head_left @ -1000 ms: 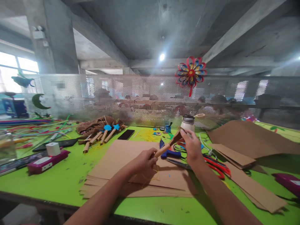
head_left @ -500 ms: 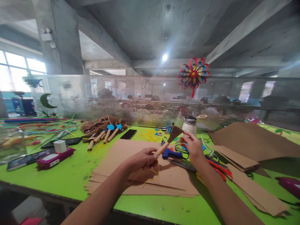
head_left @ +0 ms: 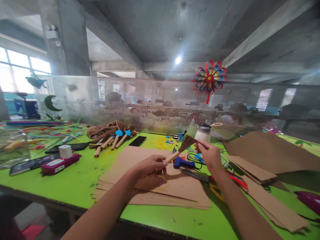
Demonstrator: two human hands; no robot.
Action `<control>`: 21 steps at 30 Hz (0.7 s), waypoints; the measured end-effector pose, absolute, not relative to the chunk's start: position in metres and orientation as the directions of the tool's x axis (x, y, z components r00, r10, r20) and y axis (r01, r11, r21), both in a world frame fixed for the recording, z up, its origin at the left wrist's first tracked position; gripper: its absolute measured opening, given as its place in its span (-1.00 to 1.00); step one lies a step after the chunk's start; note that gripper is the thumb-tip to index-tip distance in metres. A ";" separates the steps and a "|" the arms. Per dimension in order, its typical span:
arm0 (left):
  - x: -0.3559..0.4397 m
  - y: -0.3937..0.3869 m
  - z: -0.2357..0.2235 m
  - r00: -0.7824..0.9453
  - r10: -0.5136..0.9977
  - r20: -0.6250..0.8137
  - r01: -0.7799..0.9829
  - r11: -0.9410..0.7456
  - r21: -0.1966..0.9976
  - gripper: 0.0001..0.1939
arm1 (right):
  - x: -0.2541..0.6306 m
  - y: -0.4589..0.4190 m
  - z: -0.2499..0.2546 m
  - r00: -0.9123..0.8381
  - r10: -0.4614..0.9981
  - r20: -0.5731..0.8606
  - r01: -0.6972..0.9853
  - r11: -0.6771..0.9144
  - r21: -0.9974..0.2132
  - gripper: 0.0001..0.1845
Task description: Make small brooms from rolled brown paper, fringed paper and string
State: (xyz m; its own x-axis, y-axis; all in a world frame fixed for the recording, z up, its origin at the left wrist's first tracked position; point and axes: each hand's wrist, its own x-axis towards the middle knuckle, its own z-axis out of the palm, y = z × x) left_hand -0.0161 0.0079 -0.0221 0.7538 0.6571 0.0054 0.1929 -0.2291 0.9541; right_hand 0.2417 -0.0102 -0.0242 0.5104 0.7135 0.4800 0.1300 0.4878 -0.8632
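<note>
My left hand (head_left: 151, 168) is closed around the pale rolled handle of a small brown paper broom (head_left: 186, 145). The broom tilts up to the right, its fringed head fanned out. At the outer edge of that fringe, the thumb and fingers of my right hand (head_left: 210, 156) are pinched on the strips. Thin yellow strands hang below my left hand. Beneath both hands lies a stack of brown paper sheets (head_left: 133, 158). On it rest a blue glue gun (head_left: 184, 163) and scissors (head_left: 196, 174), partly behind my right wrist.
Similar small brooms (head_left: 113, 141) with blue shapes lie at the back left, near a black phone (head_left: 138, 141). A purple power strip (head_left: 60, 164) stands left. Behind my right hand is a bottle (head_left: 203, 134). Brown paper strips (head_left: 272, 203) lie right; a perforated screen (head_left: 150, 90) closes the back.
My right fingers have closed to a tighter pinch at the broom's fringe, with the hand slightly further right. My left hand keeps its hold on the handle. The view has shifted slightly.
</note>
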 end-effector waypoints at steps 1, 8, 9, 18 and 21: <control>-0.017 0.009 -0.022 0.753 0.658 0.014 0.182 -0.229 0.956 -0.78 | 0.242 -0.011 -0.023 0.495 0.718 0.490 0.137 0.492 -0.860 -0.65; -0.023 0.019 -0.028 0.803 0.593 -0.057 0.117 -0.063 0.991 -0.66 | 0.239 -0.019 -0.017 0.356 0.750 0.558 0.007 0.595 -0.804 -0.57; -0.023 0.020 -0.029 0.811 0.582 -0.061 0.109 -0.048 0.993 -0.65 | 0.239 -0.020 -0.017 0.374 0.737 0.563 0.031 0.597 -0.802 -0.59; -0.029 0.019 -0.025 0.860 0.506 -0.065 0.068 0.013 0.998 -0.67 | 0.244 -0.029 -0.006 0.377 0.655 0.655 0.283 0.592 -0.754 -0.72; -0.033 0.020 -0.023 0.872 0.484 -0.076 0.063 0.042 0.997 -0.68 | 0.245 -0.030 -0.005 0.348 0.640 0.685 0.335 0.598 -0.728 -0.73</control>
State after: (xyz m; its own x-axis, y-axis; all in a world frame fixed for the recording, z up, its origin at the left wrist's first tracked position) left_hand -0.0330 0.0202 -0.0227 0.8716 0.4844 -0.0755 0.0629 0.0422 0.9971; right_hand 0.2449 -0.0302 -0.0047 0.3477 0.6400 0.6852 0.3349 0.5978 -0.7283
